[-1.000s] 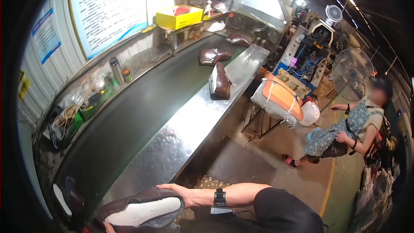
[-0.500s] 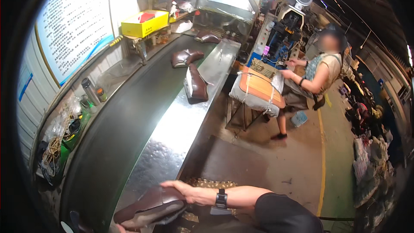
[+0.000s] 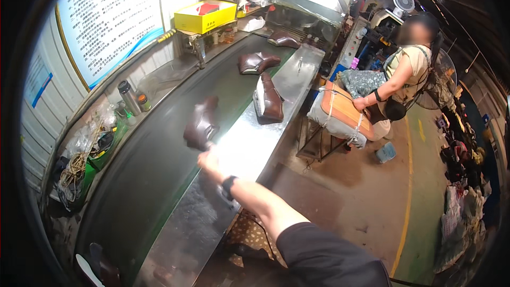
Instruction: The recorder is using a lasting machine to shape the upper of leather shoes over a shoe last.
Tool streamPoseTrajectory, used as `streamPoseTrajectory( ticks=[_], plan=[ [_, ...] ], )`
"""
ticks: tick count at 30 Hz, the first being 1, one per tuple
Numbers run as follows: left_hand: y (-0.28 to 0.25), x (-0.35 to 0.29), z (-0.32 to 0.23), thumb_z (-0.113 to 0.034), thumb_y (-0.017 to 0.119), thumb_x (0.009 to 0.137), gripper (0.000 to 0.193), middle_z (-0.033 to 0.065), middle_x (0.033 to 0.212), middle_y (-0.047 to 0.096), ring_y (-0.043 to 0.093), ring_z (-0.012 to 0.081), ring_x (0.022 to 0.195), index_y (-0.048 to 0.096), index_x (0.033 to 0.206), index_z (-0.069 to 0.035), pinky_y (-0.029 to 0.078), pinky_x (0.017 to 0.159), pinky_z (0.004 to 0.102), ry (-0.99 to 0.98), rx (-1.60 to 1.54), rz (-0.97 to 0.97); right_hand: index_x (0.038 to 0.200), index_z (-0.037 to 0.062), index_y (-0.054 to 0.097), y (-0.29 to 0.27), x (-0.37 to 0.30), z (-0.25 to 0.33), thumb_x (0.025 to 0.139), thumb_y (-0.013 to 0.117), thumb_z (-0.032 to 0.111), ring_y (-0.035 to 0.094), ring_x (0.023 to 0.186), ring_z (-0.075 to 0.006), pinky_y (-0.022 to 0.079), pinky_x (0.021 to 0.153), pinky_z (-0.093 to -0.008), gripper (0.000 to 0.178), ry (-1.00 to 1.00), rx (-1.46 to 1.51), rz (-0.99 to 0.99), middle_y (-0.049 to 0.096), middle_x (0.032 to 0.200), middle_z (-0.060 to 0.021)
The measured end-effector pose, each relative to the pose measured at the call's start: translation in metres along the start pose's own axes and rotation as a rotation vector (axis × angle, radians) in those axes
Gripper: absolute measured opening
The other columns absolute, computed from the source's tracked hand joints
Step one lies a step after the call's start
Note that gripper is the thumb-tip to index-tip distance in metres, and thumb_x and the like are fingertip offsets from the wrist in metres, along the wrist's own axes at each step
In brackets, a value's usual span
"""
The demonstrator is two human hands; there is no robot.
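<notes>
My right hand (image 3: 210, 162), with a black watch on the wrist, reaches out over the conveyor belt. Its fingers are closed at the lower end of a dark brown leather ankle boot (image 3: 201, 122), smeared a little by motion. Farther up stands another brown boot (image 3: 270, 101) on the metal ledge, a pale side showing. Two more brown boots, one in the middle of the belt (image 3: 257, 62) and one at its far end (image 3: 283, 39), lie beyond. My left hand is out of view.
The green-black belt (image 3: 138, 180) runs beside a shiny metal ledge (image 3: 186, 239). A dark shoe with a white edge (image 3: 98, 268) lies lower left. A yellow box (image 3: 204, 18) and a steel flask (image 3: 128, 98) stand along the wall. A person (image 3: 406, 74) leans by a padded stool (image 3: 340, 111).
The boot went from the near ledge up onto the belt with my right hand. My left hand, on its toe before, left the view. The other person bent and put a hand on the stool.
</notes>
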State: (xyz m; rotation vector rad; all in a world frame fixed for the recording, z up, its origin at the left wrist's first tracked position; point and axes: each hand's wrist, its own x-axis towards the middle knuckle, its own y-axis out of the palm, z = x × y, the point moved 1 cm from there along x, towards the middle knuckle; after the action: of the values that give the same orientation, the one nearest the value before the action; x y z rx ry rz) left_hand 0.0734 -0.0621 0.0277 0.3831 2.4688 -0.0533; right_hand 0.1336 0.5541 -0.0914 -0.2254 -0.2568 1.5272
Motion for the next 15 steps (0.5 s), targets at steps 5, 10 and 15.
streamPoseTrajectory(
  ticks=[5,10,15],
  plan=[
    [-0.099,-0.047,-0.001,-0.028,0.067,0.097,0.055,0.0243,0.124,0.063,0.062,0.038,0.118,0.052,0.132,0.012,0.05,0.105,0.05,0.0,-0.136,-0.437,0.149,0.003,0.045,0.039,-0.307,0.097,0.09,0.052,0.007,0.059,0.121,-0.0427,0.047,0.104,-0.0483,0.06,-0.663,0.021,1.279,0.059,0.132,-0.0283],
    [-0.065,0.068,-0.015,-0.038,0.068,0.099,0.04,0.0088,0.083,0.071,0.069,0.0199,0.077,0.069,0.108,0.001,0.058,0.076,0.0318,-0.032,0.092,-0.284,0.156,0.0228,0.039,-0.05,-0.312,0.068,0.088,0.07,0.042,0.042,0.141,-0.0343,0.028,0.118,-0.0573,0.077,-1.393,-0.344,1.418,0.047,0.151,-0.0127],
    [-0.097,0.121,-0.078,-0.025,0.072,0.095,0.029,0.0052,0.089,0.072,0.066,0.0155,0.084,0.068,0.11,0.0,0.054,0.081,0.0304,0.469,0.503,-0.257,0.156,0.0083,0.034,-0.064,-0.295,0.068,0.085,0.077,0.035,0.032,0.149,-0.036,0.022,0.123,-0.0567,0.088,-1.308,-0.561,1.425,0.04,0.159,-0.0134]
  ],
)
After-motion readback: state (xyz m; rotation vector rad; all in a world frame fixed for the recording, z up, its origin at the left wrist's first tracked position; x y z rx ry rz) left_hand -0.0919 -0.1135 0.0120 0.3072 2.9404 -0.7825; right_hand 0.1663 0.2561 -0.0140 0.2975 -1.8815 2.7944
